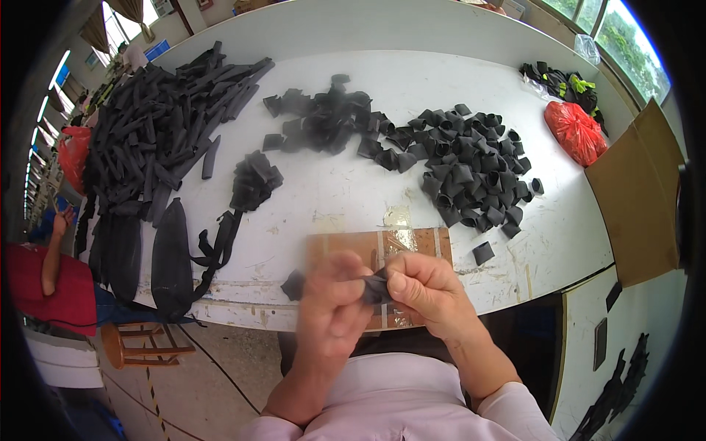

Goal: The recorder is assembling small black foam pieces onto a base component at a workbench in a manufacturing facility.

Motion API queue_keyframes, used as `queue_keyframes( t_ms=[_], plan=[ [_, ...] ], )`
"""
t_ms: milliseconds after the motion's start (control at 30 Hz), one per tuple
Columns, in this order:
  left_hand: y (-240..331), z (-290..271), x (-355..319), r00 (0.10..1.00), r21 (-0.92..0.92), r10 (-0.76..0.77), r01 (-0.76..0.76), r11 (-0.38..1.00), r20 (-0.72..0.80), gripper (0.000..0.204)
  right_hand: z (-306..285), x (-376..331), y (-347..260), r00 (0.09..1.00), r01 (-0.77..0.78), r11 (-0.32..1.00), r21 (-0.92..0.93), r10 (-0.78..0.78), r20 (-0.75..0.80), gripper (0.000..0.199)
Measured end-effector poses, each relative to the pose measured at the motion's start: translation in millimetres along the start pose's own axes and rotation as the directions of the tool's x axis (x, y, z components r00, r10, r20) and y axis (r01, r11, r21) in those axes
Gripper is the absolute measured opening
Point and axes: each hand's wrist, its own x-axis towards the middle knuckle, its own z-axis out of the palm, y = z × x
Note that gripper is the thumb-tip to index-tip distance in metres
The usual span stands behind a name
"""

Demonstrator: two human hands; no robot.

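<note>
we've got both hands together at the near table edge, left hand [331, 298] (blurred) & right hand [421, 288] pinched on one small black fabric piece [375, 287] btwn them, over a brown taped board [368, 246] on the white table [331, 195], w/ a pile of folded black pieces [474, 173] well beyond.
</note>
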Motion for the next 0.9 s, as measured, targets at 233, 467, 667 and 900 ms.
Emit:
queue_keyframes(
  t_ms=[233,467,667,900],
  plan=[
    [10,-9,18,0.962,-0.397,-0.218,0.267,0.878,0.166,0.023,-10,41,-20,0.982,-0.117,0.993,0.025,0.112,0.153,0.027],
    [13,5,19,0.987,0.023,-0.082,0.080,0.997,0.138,0.018,-20,49,-10,0.962,-0.047,0.996,0.081,0.023,0.272,0.026],
    [8,-15,13,0.983,-0.082,-0.170,0.176,0.981,0.071,0.019,-19,47,-3,0.970,-0.049,0.998,0.026,0.041,0.239,0.025],
    [7,12,13,0.872,0.818,0.427,-0.419,0.395,0.241,0.025,-14,37,-14,0.993,0.071,0.866,-0.495,-0.109,-0.048,0.021]
  ],
)
